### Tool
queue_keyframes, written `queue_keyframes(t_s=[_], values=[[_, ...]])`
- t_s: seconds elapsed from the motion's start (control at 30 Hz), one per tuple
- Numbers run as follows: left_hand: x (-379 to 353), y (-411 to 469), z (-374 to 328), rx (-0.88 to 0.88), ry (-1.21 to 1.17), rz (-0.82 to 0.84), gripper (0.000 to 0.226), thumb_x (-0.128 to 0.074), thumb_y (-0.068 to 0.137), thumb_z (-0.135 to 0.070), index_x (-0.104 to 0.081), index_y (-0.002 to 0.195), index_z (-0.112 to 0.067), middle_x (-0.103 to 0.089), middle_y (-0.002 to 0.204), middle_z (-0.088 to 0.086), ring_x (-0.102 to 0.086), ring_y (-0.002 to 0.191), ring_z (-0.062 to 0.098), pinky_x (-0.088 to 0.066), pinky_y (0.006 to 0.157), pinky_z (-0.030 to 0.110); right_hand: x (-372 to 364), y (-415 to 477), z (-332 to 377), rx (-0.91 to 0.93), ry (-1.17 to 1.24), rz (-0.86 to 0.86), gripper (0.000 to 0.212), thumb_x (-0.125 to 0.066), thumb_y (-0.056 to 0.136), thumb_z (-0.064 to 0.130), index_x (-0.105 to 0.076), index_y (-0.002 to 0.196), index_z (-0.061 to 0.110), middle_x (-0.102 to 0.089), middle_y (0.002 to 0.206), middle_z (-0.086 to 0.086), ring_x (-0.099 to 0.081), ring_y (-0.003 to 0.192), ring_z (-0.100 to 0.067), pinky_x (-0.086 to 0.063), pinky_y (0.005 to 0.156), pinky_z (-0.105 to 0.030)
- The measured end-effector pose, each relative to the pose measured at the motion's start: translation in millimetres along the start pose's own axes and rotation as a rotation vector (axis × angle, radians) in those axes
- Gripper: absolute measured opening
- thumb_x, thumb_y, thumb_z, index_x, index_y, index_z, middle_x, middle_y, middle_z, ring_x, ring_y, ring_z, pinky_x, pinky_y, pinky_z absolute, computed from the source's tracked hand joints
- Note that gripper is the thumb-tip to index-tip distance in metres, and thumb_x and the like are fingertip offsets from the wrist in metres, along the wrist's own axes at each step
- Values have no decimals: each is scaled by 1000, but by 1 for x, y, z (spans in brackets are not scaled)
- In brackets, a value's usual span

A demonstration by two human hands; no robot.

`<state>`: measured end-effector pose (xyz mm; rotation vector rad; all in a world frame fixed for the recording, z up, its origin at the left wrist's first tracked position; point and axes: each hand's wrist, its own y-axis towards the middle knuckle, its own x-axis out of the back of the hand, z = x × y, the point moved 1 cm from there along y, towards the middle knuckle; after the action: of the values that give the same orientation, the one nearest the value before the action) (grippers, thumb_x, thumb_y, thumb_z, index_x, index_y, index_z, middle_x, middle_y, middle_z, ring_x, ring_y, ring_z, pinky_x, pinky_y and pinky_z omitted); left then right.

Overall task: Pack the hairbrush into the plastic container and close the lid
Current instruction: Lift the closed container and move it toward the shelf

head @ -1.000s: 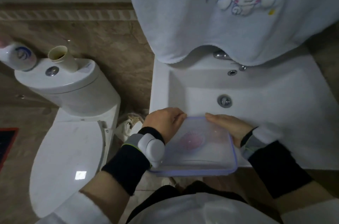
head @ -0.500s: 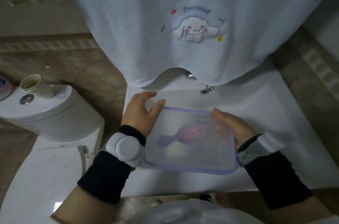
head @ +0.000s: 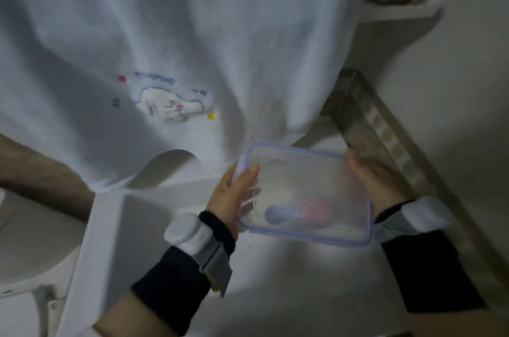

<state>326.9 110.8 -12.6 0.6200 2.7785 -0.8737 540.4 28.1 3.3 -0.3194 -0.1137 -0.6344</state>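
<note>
A clear plastic container [head: 303, 174] with a purple-edged lid is held above the white sink, tilted toward me. Through the cloudy lid I see the hairbrush [head: 303, 211], pink head to the right, purple handle to the left, lying at the near end. My left hand [head: 234, 193] grips the container's left side, thumb on the lid. My right hand [head: 371, 182] holds its right edge. The lid lies flat on the box; whether its clips are latched I cannot tell.
A white towel [head: 170, 47] with a cartoon dog hangs over the back of the sink [head: 115, 226]. A toilet [head: 24, 248] stands at the left. A tiled ledge [head: 385, 127] and a white wall shelf [head: 399, 11] are at the right.
The container has been carried up and to the right, away from the basin's front toward the right wall. The view has swung upward; the towel now fills most of it.
</note>
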Motion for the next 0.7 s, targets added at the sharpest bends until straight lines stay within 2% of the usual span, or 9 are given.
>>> queue_keyframes(t_s=[0.1,0.17,0.23,0.33,0.4,0.47,0.6,0.67,0.7], values=[[-26,30,4,16,-40,-41,31,-61,78,-39,-55,107,-29,-61,94,-6,-58,85,12,-39,83,32,17,26,4,55,-234,-126,43,-48,89,39,-67,85,1,-59,73,-8,-54,62,-13,-34,50,-23],[-43,47,7,2,-85,-76,36,-60,79,-37,-54,113,-27,-61,97,-5,-58,83,12,-39,83,31,26,42,5,106,-340,-219,37,-48,88,39,-66,78,8,-61,79,-12,-54,74,-19,-34,58,-24],[-57,63,8,-13,-129,-105,45,-59,80,-37,-51,122,-22,-59,109,1,-58,86,15,-41,81,30,30,58,5,135,-441,-301,34,-50,85,40,-60,70,12,-64,83,-21,-60,81,-27,-44,69,-35],[-71,87,7,-19,-162,-143,43,-56,83,-36,-53,122,-20,-57,126,12,-56,106,31,-44,86,37,24,78,4,93,-465,-364,40,-60,82,32,-57,108,2,-61,112,-26,-58,105,-36,-45,85,-39],[-77,102,4,-11,-207,-174,33,-59,81,-37,-59,113,-27,-61,118,4,-55,106,26,-45,82,33,16,88,6,103,-509,-361,52,-61,82,27,-46,124,0,-52,128,-25,-49,118,-36,-38,96,-38],[-82,115,1,3,-244,-215,35,-61,79,-38,-59,113,-29,-61,121,3,-55,110,25,-43,94,37,10,98,8,133,-574,-314,58,-58,85,25,-38,132,0,-41,140,-24,-38,129,-34,-29,106,-37],[-82,141,-2,-2,-291,-276,53,-64,77,-39,-55,123,-16,-53,134,11,-59,101,24,-47,93,41,2,122,6,134,-696,-199,56,-51,89,28,-32,137,5,-27,150,-17,-27,137,-29,-22,112,-33],[-83,154,-5,-18,-298,-281,57,-65,76,-41,-54,125,-15,-54,132,10,-55,112,27,-44,101,45,-2,136,5,136,-773,-145,55,-48,89,31,-33,136,7,-24,152,-13,-24,138,-27,-22,113,-33],[-84,155,-5,-15,-300,-275,55,-65,76,-41,-55,123,-14,-56,126,6,-55,110,24,-45,98,43,-3,138,4,132,-801,-130,55,-48,89,32,-34,136,8,-25,152,-12,-25,138,-27,-22,113,-34]])
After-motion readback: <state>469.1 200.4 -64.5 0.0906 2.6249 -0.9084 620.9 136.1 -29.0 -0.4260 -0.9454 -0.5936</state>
